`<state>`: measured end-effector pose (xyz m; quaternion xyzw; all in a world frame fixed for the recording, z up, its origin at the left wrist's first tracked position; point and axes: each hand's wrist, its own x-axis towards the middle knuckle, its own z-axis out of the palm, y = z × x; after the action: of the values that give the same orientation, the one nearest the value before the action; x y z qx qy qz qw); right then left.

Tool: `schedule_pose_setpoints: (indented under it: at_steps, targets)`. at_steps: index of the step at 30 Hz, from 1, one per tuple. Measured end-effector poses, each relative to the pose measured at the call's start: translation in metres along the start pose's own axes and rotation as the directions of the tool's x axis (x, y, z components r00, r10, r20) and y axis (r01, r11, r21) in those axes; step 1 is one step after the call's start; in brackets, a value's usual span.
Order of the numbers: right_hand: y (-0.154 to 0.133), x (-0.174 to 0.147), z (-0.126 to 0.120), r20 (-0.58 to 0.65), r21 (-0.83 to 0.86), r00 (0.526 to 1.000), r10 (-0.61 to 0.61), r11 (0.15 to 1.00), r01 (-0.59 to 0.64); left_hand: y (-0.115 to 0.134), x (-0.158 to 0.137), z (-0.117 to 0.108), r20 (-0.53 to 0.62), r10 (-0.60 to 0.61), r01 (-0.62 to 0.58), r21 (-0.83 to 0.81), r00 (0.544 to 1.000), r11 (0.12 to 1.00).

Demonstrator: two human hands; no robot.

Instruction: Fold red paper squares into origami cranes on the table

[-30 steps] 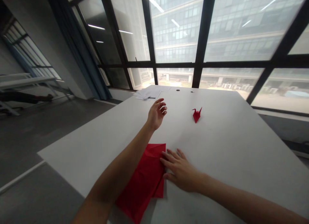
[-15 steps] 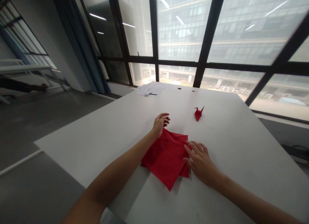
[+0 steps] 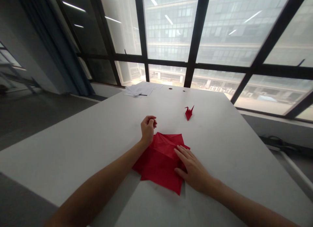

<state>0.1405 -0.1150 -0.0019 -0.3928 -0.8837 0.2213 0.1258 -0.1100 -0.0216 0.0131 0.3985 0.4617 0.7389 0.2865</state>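
the tall windows [image 3: 171, 31] take up most of the view, broad glass panes in straight dark frames, with strip lights mirrored in them. in front of them the tabletop [image 3: 220, 148] spreads out, smooth, matte and white, and a blue curtain [image 3: 52, 48] hangs in long folds at the left. loose white papers [image 3: 137, 89] lie fanned and overlapping at the far end.

the red paper [image 3: 160, 158] lies on the near part of the tabletop, between and partly under the person's hands. it looks thin and soft-surfaced, with faint creases and corners poking out at different angles, as if several sheets overlap; how many, i cannot tell. the right hand [image 3: 192, 166] is open, fingers laid on the paper's right side. the left hand [image 3: 148, 127] is curled into a loose fist by its upper left edge, with nothing visible in it.

the step in hand seems to be steadying or arranging the paper; any next move would call for a light touch, since such thin sheets could slide or wrinkle.

farther off stands a small folded red crane [image 3: 188, 114], all sharp points, and beside the white papers lies a slim dark stick [image 3: 143, 95].
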Motion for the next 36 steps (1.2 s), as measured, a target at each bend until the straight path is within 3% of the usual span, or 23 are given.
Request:
schedule_pose_setpoints:
  at_steps: [4, 9, 16, 22, 26, 29, 32, 36]
  targets:
    - [0.012, -0.004, -0.002, -0.047, -0.006, 0.998, 0.036, 0.999, -0.036, -0.003, -0.008, 0.005, 0.089, -0.043, 0.037, 0.064, 0.995, 0.997]
    - [0.028, -0.011, -0.006, -0.006, -0.056, 0.999, 0.052, 0.997, -0.053, -0.017, -0.016, 0.008, 0.212, -0.16, 0.116, 0.208, 0.964, 0.971]
    - [0.068, -0.036, -0.038, 0.072, -0.122, 0.996, 0.056, 0.991, -0.047, -0.025, -0.014, 0.006, 0.353, -0.118, -0.041, 0.412, 0.928, 0.91]
    - [0.1, -0.047, -0.074, 0.125, -0.14, 0.991, 0.044, 0.99, -0.026, -0.008, -0.012, -0.008, 0.598, -0.123, -0.261, 0.514, 0.792, 0.817]
    - [0.106, -0.036, -0.081, 0.031, -0.134, 0.999, 0.036, 0.99, -0.032, 0.01, -0.008, -0.03, 0.677, -0.151, -0.362, 0.553, 0.72, 0.751]
    - [0.105, -0.023, -0.074, 0.009, -0.104, 1.0, 0.012, 0.994, -0.01, 0.023, 0.004, -0.039, 0.777, -0.206, -0.484, 0.551, 0.595, 0.679]
    - [0.106, -0.009, -0.066, 0.014, -0.1, 0.999, -0.034, 0.994, 0.035, 0.03, 0.02, -0.025, 0.79, -0.196, -0.507, 0.54, 0.581, 0.672]
    - [0.107, 0.01, -0.069, 0.035, -0.076, 0.994, -0.101, 0.992, 0.104, 0.018, 0.021, 0.033, 0.784, -0.08, -0.525, 0.484, 0.616, 0.7]
